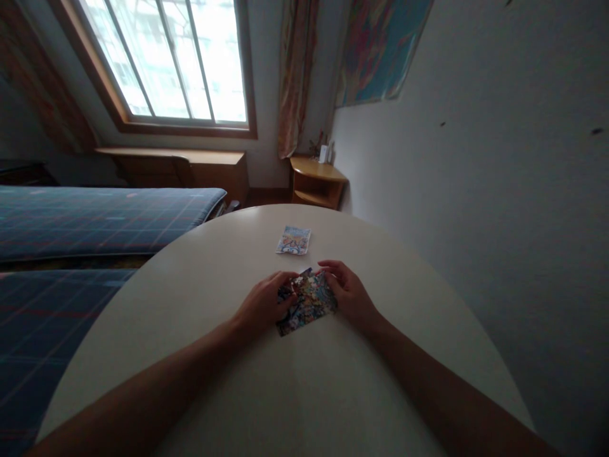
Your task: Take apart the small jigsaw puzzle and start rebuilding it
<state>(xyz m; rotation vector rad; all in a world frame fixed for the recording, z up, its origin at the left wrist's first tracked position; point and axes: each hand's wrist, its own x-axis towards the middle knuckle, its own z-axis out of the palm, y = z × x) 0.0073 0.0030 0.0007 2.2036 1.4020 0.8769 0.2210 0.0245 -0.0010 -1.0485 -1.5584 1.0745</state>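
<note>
A small jigsaw puzzle with a busy, many-coloured print is tilted between my hands, just over the table. Its upper edge looks uneven. My left hand grips the left side, thumb on the printed face and fingers behind the upper edge. On the upper right corner, my right hand has its thumb and fingers closed, the index finger bent above the edge. Fine detail of the pieces is too small to make out. Beyond the hands, a colourful picture packet lies flat on the white table.
The round table edge curves around me. Left of it are beds with blue checked mattresses. A small wooden corner shelf stands past the table, a desk under the window. A white wall runs along the right.
</note>
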